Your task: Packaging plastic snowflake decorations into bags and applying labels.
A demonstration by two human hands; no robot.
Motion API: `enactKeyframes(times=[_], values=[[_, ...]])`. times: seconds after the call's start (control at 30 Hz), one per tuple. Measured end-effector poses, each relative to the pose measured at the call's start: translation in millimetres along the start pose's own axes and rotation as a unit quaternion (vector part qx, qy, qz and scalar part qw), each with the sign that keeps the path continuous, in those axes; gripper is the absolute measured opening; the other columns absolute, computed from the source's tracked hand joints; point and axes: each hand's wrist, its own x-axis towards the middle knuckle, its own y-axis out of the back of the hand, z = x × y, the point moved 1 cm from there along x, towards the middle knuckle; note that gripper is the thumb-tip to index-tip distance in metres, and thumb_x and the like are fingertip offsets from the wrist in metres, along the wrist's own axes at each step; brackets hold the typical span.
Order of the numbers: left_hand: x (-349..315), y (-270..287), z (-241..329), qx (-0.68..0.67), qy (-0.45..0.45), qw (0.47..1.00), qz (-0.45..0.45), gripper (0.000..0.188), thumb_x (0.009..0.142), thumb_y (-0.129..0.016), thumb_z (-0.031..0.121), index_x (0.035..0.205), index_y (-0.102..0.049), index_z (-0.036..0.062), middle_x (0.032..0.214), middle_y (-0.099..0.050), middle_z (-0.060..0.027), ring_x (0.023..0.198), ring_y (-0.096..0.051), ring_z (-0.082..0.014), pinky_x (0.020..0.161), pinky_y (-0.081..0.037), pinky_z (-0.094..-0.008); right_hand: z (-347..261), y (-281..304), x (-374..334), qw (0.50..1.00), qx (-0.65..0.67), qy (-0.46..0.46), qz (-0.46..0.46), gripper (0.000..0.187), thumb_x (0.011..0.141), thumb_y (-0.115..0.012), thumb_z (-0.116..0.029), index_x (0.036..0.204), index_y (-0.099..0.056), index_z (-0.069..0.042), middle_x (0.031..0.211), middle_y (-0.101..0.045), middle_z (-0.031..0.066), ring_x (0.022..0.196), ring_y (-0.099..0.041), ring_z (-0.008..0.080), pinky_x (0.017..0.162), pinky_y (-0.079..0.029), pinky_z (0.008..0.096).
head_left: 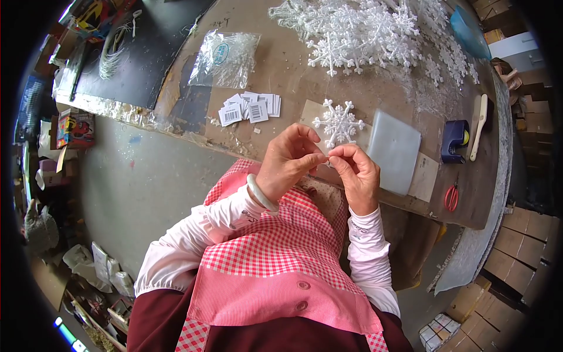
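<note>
The snowflake (338,124) looks like rough, bumpy white plastic with a frosty finish. That clear bag (226,58) is thin, crinkled plastic, catching glossy glints; the stacked sheets (394,149) seem smooth, milky plastic. I see matt paper labels (258,111), a woven cloth apron (275,252), a smooth, shiny bracelet (258,195), and a dull, scuffed tabletop (281,73).
</note>
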Motion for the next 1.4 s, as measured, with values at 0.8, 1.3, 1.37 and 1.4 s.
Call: enactKeyframes(times=[0.8,1.3,1.37,1.4], values=[[3.4,-2.1,-2.1,0.305,-0.102,0.947,0.003,0.014,0.08,-0.065,-0.001,0.094,-0.065,0.0002,0.081,-0.063,-0.004,0.066,-0.057,-0.0086,0.059,-0.045,-0.0233,37.0,106.4,-6.7,0.918,-0.384,0.046,0.086,0.025,0.066,-0.081,-0.015,0.085,-0.066,-0.009,0.081,-0.059,0.0049,0.082,-0.057,0.0253,0.076,-0.044,0.039],[10.3,-18.1,5.9,0.352,-0.162,0.922,-0.013,0.015,0.085,-0.067,0.001,0.1,-0.067,-0.0027,0.098,-0.062,-0.0069,0.058,-0.051,-0.0024,0.05,-0.04,-0.0182,30.2,99.2,-9.8,0.873,-0.444,0.127,0.159,0.009,0.08,-0.069,-0.013,0.076,-0.062,-0.008,0.08,-0.059,0.0031,0.082,-0.056,0.0242,0.079,-0.036,0.0379],[17.4,-30.3,-2.4,0.312,-0.049,0.946,-0.066,0.016,0.088,-0.065,0.007,0.099,-0.067,-0.0042,0.096,-0.063,-0.0084,0.062,-0.055,-0.0053,0.051,-0.043,-0.0218,24.6,97.0,-9.4,0.87,-0.448,0.138,0.155,0.01,0.081,-0.069,-0.014,0.077,-0.062,-0.009,0.08,-0.059,0.003,0.082,-0.056,0.0241,0.079,-0.035,0.037],[21.0,-37.3,-3.8,0.312,-0.05,0.947,-0.064,0.016,0.088,-0.065,0.007,0.099,-0.067,-0.0042,0.096,-0.063,-0.0084,0.062,-0.055,-0.0053,0.051,-0.043,-0.0218,22.7,95.5,-8.7,0.87,-0.448,0.139,0.153,0.01,0.081,-0.069,-0.014,0.077,-0.062,-0.009,0.08,-0.059,0.003,0.082,-0.056,0.0241,0.079,-0.035,0.037]])
